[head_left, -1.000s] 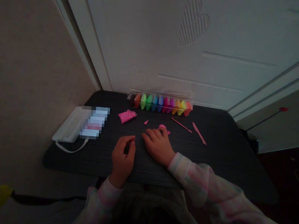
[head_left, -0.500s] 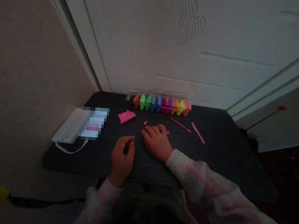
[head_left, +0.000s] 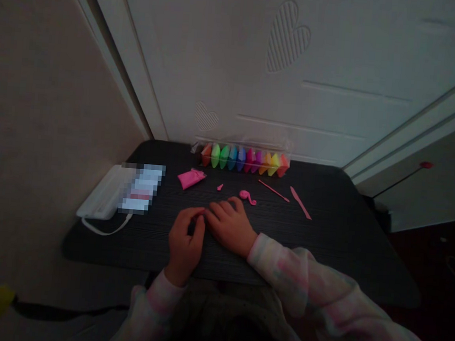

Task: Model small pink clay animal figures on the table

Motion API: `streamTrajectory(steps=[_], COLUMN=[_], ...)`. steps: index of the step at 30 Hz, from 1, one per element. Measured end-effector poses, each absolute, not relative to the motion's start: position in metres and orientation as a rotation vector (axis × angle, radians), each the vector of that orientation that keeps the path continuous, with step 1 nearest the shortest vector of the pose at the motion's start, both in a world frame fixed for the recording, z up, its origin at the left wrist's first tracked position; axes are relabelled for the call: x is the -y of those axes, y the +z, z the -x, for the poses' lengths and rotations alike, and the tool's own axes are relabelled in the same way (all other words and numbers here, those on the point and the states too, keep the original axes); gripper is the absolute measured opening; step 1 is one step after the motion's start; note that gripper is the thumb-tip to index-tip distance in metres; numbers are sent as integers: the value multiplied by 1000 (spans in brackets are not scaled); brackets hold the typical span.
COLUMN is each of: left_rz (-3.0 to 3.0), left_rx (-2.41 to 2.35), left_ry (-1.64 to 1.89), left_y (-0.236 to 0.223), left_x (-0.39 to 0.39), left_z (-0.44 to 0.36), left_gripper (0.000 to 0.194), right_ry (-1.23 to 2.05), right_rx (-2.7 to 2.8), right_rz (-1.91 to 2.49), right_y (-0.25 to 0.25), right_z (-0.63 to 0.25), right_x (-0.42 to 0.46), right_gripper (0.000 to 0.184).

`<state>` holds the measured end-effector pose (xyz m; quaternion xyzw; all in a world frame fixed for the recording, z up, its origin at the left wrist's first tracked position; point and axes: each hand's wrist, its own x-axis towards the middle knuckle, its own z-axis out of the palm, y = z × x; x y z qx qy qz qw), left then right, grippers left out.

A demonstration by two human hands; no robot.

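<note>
My left hand (head_left: 185, 241) is above the near part of the dark table, thumb and fingers closed in a pinch. A small bit of pink clay (head_left: 200, 212) shows dimly at its fingertips. My right hand (head_left: 231, 224) reaches in from the right, palm down with fingers stretched; its fingertips meet those of my left hand. Just beyond my right hand lies a pink clay curl (head_left: 248, 197), a spiral with a hooked tail. A tiny pink clay piece (head_left: 220, 187) rests to its left.
A pink clay packet (head_left: 191, 178) lies farther left. Behind stands a clear-wrapped row of coloured clay packs (head_left: 246, 160). To the right are a thin pink stick tool (head_left: 273, 190) and a pink plastic knife (head_left: 300, 202). A white box with a cable (head_left: 105, 192) sits at the table's left.
My right hand has moved left and nearer, from over the clay curl to my left fingertips. The curl is now uncovered. My left hand has stayed nearly still.
</note>
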<state>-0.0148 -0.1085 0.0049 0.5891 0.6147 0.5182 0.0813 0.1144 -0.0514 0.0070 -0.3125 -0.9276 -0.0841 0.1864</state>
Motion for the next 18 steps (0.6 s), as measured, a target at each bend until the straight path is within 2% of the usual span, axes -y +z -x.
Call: streamTrajectory(steps=[3, 8, 12, 16, 18], left_rz=[-1740, -1667, -1676, -1693, -1697], left_rx=[-1859, -1900, -1872, -1881, -1891], left_ry=[1585, 1666, 1692, 1669, 1666], left_y=[4, 1, 0, 2, 3], left_x=[109, 111, 111, 111, 112], left_z=[16, 17, 17, 17, 17], left_gripper=[13, 15, 16, 16, 15], right_ry=[-251, -254, -283, -279, -295], right_rx=[2541, 2599, 2544, 2621, 2582], right_rz=[1016, 884, 1006, 841, 915], right_y=[6, 5, 5, 5, 5], right_z=[-115, -114, -114, -114, -114], right_x=[49, 48, 47, 49, 49], right_gripper=[21, 14, 18, 16, 18])
